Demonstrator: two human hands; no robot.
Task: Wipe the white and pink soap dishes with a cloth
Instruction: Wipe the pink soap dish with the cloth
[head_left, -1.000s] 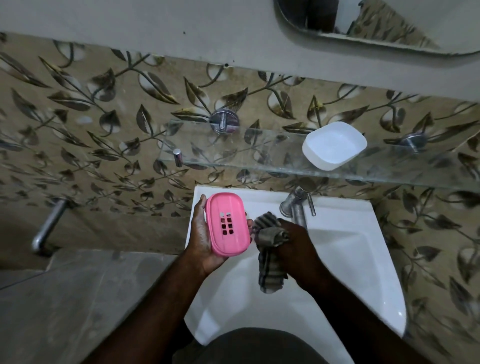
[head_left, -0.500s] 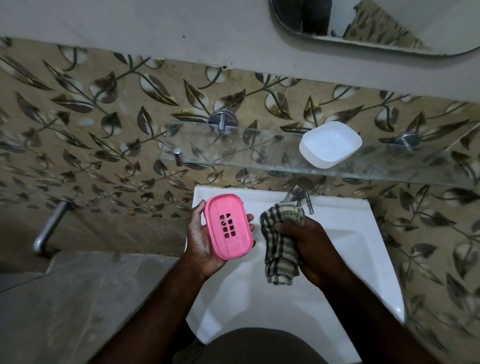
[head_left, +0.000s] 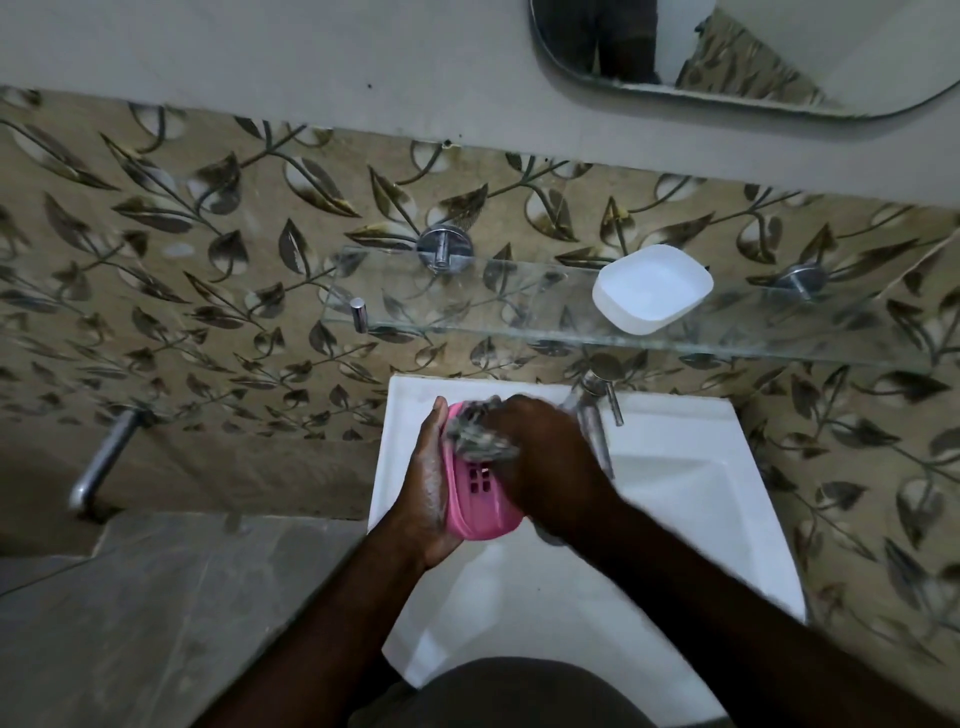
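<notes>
Pink soap dish (head_left: 480, 512) in left hand (head_left: 426, 483)

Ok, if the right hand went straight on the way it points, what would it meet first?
Probably the left hand, gripping the far edge of the pink soap dish; the right hand presses its cloth on it. Depth is unclear.

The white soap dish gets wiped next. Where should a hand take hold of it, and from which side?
Likely the near corner's rim, from the front. The white soap dish sits open side up on the glass shelf, one corner toward the shelf's front edge; thumb inside, fingers outside that wall.
</notes>
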